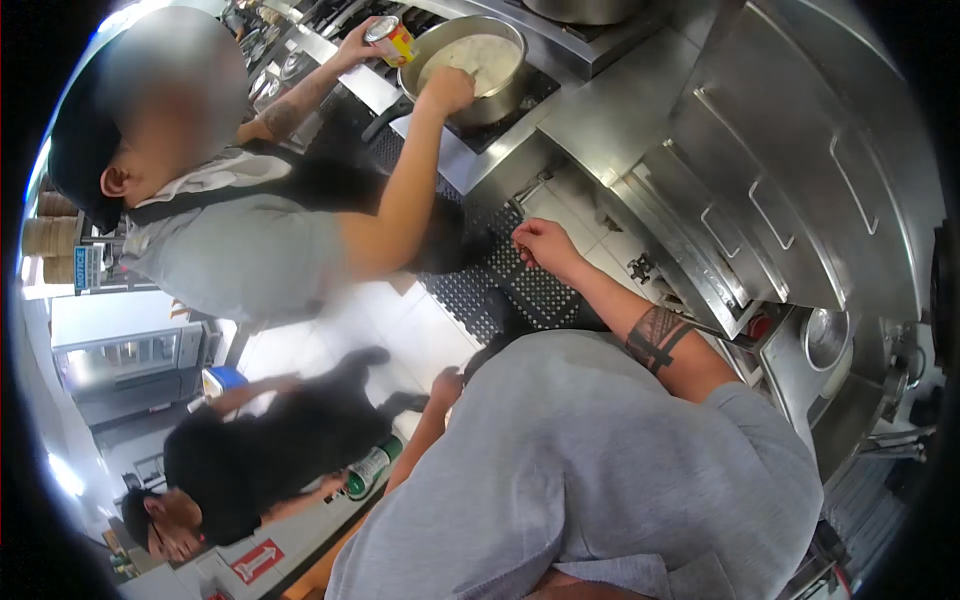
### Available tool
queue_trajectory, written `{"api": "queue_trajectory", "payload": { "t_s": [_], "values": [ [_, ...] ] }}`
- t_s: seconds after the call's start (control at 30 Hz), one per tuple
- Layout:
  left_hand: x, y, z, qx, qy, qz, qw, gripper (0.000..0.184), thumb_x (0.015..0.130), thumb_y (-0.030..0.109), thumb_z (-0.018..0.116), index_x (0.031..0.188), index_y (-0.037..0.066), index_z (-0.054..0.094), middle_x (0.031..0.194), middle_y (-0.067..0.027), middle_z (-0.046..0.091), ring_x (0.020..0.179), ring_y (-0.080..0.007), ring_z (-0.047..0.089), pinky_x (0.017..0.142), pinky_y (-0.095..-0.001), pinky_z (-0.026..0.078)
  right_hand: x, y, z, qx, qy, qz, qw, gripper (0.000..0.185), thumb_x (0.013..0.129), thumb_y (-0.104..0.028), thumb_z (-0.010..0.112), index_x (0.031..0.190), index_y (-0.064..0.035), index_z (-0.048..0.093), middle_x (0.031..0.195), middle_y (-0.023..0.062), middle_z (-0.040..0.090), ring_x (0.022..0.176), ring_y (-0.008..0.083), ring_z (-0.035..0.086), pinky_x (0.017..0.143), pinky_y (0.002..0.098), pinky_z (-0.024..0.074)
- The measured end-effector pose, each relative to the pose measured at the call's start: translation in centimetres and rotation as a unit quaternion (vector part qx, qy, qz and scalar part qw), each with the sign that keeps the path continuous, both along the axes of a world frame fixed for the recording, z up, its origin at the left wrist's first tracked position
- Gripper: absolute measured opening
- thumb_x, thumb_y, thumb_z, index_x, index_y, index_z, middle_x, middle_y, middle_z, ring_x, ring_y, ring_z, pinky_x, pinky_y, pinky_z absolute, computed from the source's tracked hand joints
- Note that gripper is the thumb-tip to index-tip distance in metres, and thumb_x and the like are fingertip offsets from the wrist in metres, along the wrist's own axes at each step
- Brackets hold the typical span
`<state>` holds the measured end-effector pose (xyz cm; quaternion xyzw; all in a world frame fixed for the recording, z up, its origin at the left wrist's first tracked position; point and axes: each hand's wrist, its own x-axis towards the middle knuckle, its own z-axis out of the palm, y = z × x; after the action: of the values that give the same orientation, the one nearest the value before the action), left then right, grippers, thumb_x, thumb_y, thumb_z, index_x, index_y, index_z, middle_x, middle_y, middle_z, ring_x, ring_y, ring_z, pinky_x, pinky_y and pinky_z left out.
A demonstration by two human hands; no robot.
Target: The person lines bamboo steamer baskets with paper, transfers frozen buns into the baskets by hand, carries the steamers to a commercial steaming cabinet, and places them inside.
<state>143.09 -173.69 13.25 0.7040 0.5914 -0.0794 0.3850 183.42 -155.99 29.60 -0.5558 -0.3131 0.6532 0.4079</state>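
My right hand (545,246), on a forearm with dark tattoo bands, is raised in front of my grey shirt (590,450). Its fingers are curled in, and I see nothing between them. Below it on the floor lies a black perforated mat (540,294). Partly behind the shirt, my left hand (446,388) hangs close to my body with its fingers mostly hidden. A co-worker stirs a large metal pot (405,75) of creamy white food (480,60) on the stove. That person's other hand tips a yellow-and-red labelled can (391,40) near the pot's rim.
Stainless steel cabinets with bar handles (770,215) stand at the right, beside a steel counter (625,110). Another person in dark clothing (290,440) bends near a pale counter, one hand by a green-and-white container (372,468). A black pot handle (386,120) sticks out from the stove.
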Motion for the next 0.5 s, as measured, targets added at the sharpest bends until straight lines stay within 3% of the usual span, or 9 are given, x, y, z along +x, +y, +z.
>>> {"api": "queue_trajectory", "payload": {
  "t_s": [0.03,0.13,0.27,0.33,0.37,0.4,0.43,0.47,0.5],
  "values": [
    [-0.5,0.3,0.1,-0.015,0.003,0.013,1.0,0.029,0.08,0.023,0.065,0.101,0.006,0.075,0.123,-0.0193,0.068,0.121,-0.0337,0.061,0.102,-0.0427,0.05,-1.0,0.3,0.1,0.005,-0.006,-0.009,1.0,0.014,0.099,-0.017,0.061,0.099,-0.004,0.066,0.083,0.001,0.064,0.067,0.0094,0.059,0.056,0.0255,0.0492],
    [-3.8,2.8,-1.1,-0.029,0.014,-0.057,0.998,0.022,0.081,0.02,0.064,0.097,0.009,0.075,0.122,-0.0181,0.068,0.121,-0.0343,0.06,0.101,-0.0424,0.05,-3.1,1.0,-1.0,0.032,-0.046,-0.015,0.998,0.013,0.098,-0.015,0.061,0.099,-0.0036,0.066,0.083,0.0013,0.064,0.065,0.009,0.059,0.056,0.0257,0.0492],
    [-9.2,7.1,-6.5,0.111,0.046,-0.231,0.966,0.02,0.076,0.02,0.073,0.093,0.011,0.075,0.12,-0.0145,0.069,0.118,-0.0318,0.062,0.097,-0.0414,0.052,-4.9,0.9,-2.2,0.007,-0.083,-0.02,0.996,0.011,0.097,-0.015,0.062,0.1,-0.004,0.065,0.082,0.001,0.063,0.063,0.0089,0.058,0.054,0.0259,0.0485],
    [-11.8,9.2,-9.9,0.115,0.031,-0.251,0.961,0.02,0.073,0.022,0.077,0.09,0.011,0.074,0.118,-0.0136,0.07,0.116,-0.03,0.063,0.095,-0.0415,0.053,-5.4,0.2,-1.4,0.04,-0.114,-0.123,0.985,0.018,0.091,-0.014,0.068,0.105,-0.0023,0.066,0.087,0.0044,0.065,0.066,0.0127,0.061,0.058,0.0291,0.0511],
    [-12.5,10.0,-10.5,-0.006,-0.063,-0.043,0.997,0.019,0.073,0.022,0.077,0.089,0.011,0.074,0.117,-0.0136,0.07,0.115,-0.0298,0.063,0.094,-0.0412,0.054,-5.4,0.1,-1.1,0.123,-0.223,-0.167,0.952,0.028,0.088,-0.015,0.072,0.111,-0.0021,0.064,0.096,0.0065,0.065,0.075,0.0148,0.062,0.067,0.0299,0.0528],
    [-12.9,10.9,-10.9,-0.13,-0.148,0.169,0.966,0.018,0.073,0.021,0.077,0.087,0.011,0.073,0.116,-0.0136,0.07,0.114,-0.0297,0.063,0.093,-0.0409,0.054,-5.0,0.7,-0.7,0.204,-0.329,-0.204,0.899,0.039,0.084,-0.015,0.077,0.118,-0.0019,0.062,0.104,0.0085,0.064,0.085,0.0169,0.064,0.076,0.0307,0.0546],
    [-13.4,11.9,-10.4,0.034,-0.023,-0.122,0.992,0.015,0.073,0.02,0.076,0.086,0.012,0.073,0.117,-0.0138,0.07,0.114,-0.0297,0.064,0.092,-0.0403,0.054,-4.6,1.8,0.6,0.239,-0.312,-0.234,0.889,0.053,0.08,-0.018,0.08,0.125,-0.0025,0.058,0.113,0.0105,0.062,0.097,0.0203,0.062,0.086,0.033,0.0525],
    [-13.8,12.8,-10.8,-0.138,-0.146,0.165,0.966,0.015,0.073,0.019,0.076,0.086,0.012,0.073,0.118,-0.0139,0.07,0.113,-0.0304,0.064,0.093,-0.0412,0.054,-4.3,3.2,2.6,0.273,-0.291,-0.264,0.878,0.066,0.076,-0.02,0.084,0.132,-0.003,0.053,0.121,0.0126,0.06,0.109,0.0236,0.06,0.096,0.0354,0.0504],
    [-14.8,13.8,-11.4,-0.135,-0.148,0.13,0.971,0.014,0.073,0.019,0.076,0.086,0.012,0.073,0.119,-0.0142,0.069,0.113,-0.0311,0.064,0.093,-0.0415,0.054,-4.0,4.8,4.9,0.275,-0.335,-0.247,0.866,0.075,0.074,-0.019,0.086,0.137,-0.0048,0.05,0.127,0.0115,0.058,0.115,0.0229,0.058,0.098,0.0345,0.0482]
  ]
}}
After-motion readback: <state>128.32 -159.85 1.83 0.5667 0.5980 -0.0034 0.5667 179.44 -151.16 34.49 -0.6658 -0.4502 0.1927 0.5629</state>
